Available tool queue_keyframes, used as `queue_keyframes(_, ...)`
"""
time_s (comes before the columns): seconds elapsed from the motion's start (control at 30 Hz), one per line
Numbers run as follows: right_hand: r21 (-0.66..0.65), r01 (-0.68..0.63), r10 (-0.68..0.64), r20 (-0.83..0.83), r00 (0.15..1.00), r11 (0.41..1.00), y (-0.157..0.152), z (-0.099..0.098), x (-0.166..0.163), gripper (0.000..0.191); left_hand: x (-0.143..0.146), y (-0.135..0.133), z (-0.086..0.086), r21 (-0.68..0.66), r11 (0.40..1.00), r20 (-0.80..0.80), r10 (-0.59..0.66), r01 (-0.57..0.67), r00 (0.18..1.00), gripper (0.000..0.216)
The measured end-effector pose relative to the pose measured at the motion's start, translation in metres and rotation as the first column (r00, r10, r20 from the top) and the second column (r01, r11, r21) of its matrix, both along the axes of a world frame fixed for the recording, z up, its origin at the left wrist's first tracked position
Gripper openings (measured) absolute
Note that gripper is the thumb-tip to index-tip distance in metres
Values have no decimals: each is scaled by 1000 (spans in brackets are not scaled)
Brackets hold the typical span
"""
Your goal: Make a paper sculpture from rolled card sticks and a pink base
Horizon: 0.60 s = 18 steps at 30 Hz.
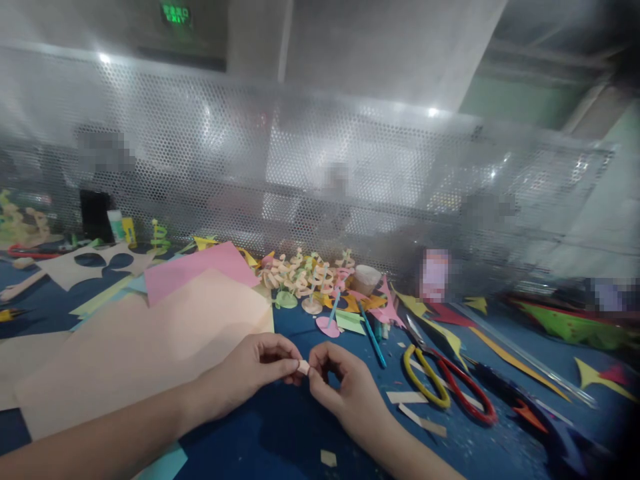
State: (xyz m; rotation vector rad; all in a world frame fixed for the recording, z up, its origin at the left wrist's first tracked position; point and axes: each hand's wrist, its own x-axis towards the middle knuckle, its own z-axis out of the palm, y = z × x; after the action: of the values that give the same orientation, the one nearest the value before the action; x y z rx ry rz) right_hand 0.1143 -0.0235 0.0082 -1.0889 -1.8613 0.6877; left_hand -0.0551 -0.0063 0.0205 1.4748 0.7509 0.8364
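Observation:
My left hand (270, 360) and my right hand (337, 380) meet above the blue table, fingertips pinched on a small pale paper piece (303, 367) between them. Most of that piece is hidden by the fingers. Under my left forearm lies a large cream paper sheet (150, 353), with a pink sheet (200, 273) overlapping its far edge. Scissors (445, 380) with one yellow and one red handle rest to the right of my right hand, with cut paper strips (423, 420) beside them. A blue pen (373, 337) lies just beyond my right hand.
Curled-paper figures on round bases (300, 280) cluster behind my hands beside a paper cup (367, 279). A clear ruler (540, 360) and paper offcuts spread to the right. A glue stick (116, 225) stands at the far left. A perforated metal screen (225, 153) closes off the back.

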Motion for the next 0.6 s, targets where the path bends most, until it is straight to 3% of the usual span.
queue_keyframes(0.43,-212,-157,122,-167,978,965,1,4,-2,2,-3,2,-2,100,990,-191,117,-99,975,12)
queue_keyframes(0.6,-267,-198,114,-299,947,943,6,10,-1,12,-3,6,-3,191,975,-201,149,-111,968,17)
